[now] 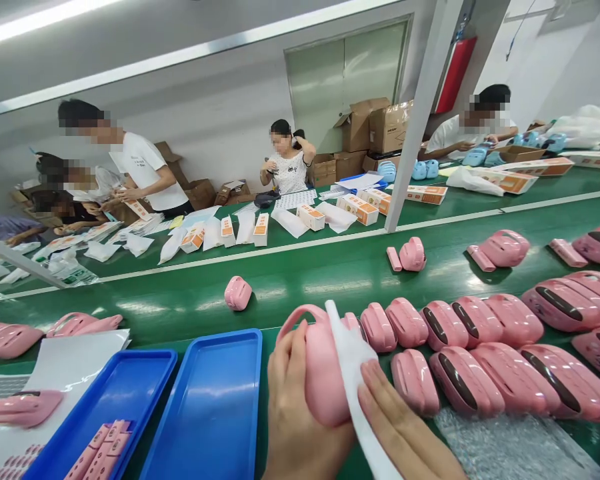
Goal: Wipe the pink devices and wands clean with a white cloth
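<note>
Right of the blue tray (210, 400), our left hand (297, 403) cups the left side of the pink case (325, 377), whose handle (306, 310) points away from us. The case sits between our hands, the white cloth (353, 370) running lengthwise along its right side beneath our right hand (403, 423), fingers pressed together; its thumb is hidden, so we cannot tell if it pinches.

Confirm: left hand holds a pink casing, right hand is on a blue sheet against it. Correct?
Wrong colour only: the head view shows the right hand on a white sheet against the pink casing, which the left hand holds.
</note>
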The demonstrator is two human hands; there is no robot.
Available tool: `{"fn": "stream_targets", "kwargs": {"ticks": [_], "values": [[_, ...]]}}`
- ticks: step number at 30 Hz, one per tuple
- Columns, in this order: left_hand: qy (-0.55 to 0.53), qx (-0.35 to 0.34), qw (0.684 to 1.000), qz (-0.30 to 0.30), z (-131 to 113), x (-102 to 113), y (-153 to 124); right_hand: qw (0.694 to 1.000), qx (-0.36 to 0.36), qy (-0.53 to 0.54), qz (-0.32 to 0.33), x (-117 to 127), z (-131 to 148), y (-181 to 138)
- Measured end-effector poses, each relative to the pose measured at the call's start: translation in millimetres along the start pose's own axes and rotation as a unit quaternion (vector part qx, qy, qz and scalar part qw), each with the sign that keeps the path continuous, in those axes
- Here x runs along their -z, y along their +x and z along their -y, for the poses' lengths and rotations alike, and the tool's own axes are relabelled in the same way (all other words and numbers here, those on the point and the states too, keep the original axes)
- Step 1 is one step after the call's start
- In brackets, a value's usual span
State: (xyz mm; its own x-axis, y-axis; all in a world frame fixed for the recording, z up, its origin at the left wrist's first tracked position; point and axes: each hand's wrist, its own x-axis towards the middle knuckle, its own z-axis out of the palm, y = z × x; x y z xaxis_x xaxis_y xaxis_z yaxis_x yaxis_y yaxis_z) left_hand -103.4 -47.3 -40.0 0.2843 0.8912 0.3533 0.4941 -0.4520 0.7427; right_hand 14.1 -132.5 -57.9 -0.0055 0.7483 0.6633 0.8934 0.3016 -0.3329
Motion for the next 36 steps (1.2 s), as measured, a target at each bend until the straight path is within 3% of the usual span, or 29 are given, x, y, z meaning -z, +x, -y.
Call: {"fn": "stream_targets", "kwargs": {"ticks": [3,7,11,15,19,20,24,28,31,36], "values": [[-0.012,-0.034,0.999,0.005,0.4,0.6,0.2,0.999,0.025,-0.02,-0.011,-4.5,-5.1,1.4],[0.0,0.023,1.0,-0.011,-0.4,2.0,0.7,0.993,0.078,-0.045,-0.071,-9.2,-7.2,2.1],[-0.009,-0.053,0.998,-0.011,-1.9,2.6,1.3,0.999,0.014,-0.039,-0.015,-7.4,-4.3,3.0],[0.011,0.016,0.999,-0.032,-1.1,4.4,3.9,0.996,0.066,-0.032,-0.057,-10.2,-1.8,1.2],[-0.002,-0.039,0.999,-0.019,3.6,-0.1,0.7,0.999,0.015,-0.046,-0.013,-13.6,-4.6,0.9],[-0.001,-0.048,0.999,-0.018,4.9,-1.7,-0.6,0.998,0.029,-0.049,-0.016,-14.5,-6.3,1.5],[0.033,-0.037,0.997,-0.052,7.8,-5.7,-3.2,0.989,0.098,-0.063,-0.093,-19.6,-11.8,3.3],[0.032,-0.063,0.997,-0.038,5.9,-7.1,-4.4,0.995,0.043,-0.049,-0.075,-20.6,-8.1,2.0],[0.031,-0.038,0.997,-0.053,4.3,-8.4,-4.9,0.998,0.009,-0.032,-0.053,-18.0,-2.7,0.9],[0.005,-0.055,0.998,-0.02,2.9,-9.9,-7.9,0.999,0.009,0.004,-0.053,-9.0,-5.0,5.3]]}}
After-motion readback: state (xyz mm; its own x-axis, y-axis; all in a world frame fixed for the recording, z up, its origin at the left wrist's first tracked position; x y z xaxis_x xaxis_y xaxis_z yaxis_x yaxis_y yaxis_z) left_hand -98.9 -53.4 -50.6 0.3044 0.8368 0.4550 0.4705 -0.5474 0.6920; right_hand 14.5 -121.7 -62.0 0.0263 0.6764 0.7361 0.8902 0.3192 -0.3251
